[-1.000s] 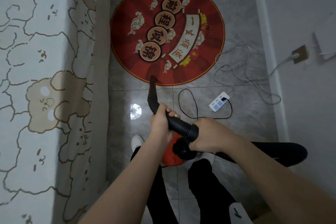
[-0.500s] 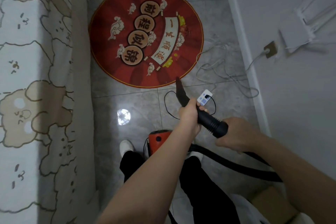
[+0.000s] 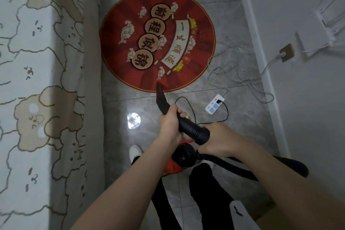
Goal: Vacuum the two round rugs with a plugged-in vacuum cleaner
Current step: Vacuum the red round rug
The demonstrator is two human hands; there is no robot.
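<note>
Both hands grip the black plastic vacuum nozzle (image 3: 164, 101), left hand (image 3: 169, 124) ahead of right hand (image 3: 217, 139), its tip on the round red patterned rug's (image 3: 130, 78) near edge.

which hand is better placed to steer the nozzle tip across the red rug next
Left. The left hand grips the black nozzle nearest its tip, which sits at the near edge of the red rug. The right hand holds further back, at the ribbed hose cuff, so it likely just supports.
</note>
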